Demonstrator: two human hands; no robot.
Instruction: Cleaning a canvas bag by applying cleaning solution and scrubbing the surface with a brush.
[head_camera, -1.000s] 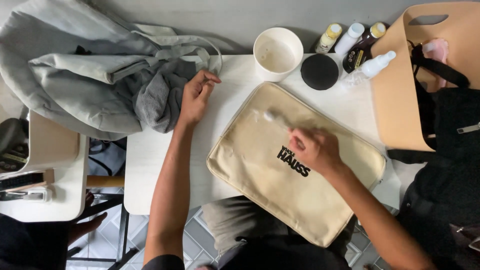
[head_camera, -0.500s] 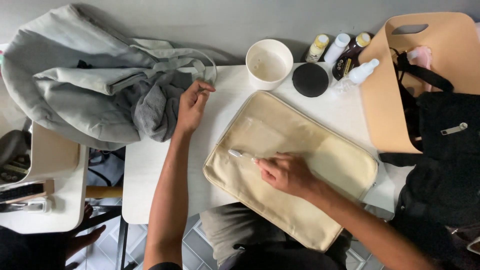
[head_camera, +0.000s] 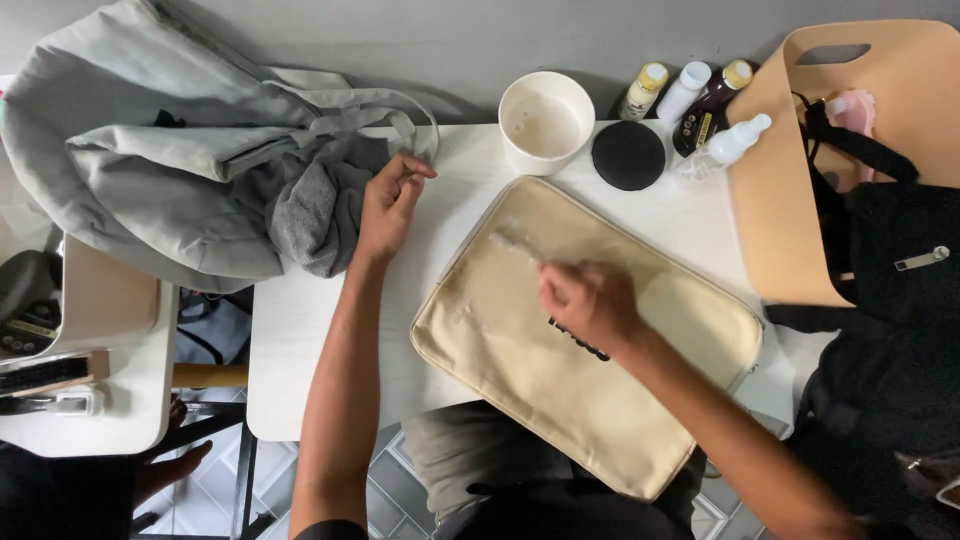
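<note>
R fingers (head_camera: 560, 285) round brush (head_camera: 510, 242), on pouch (head_camera: 520, 350).

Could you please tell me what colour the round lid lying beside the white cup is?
The round lid is black, seen in the head view.

left hand (head_camera: 388, 205) loosely curled, resting; right hand (head_camera: 585, 300) fisted.

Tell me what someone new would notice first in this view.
A flat beige fabric pouch lies slanted mid-table, and the right hand holds a small pale brush against it. The left hand rests beside a crumpled grey canvas bag at the table's left. A round white bowl stands behind the pouch.
</note>
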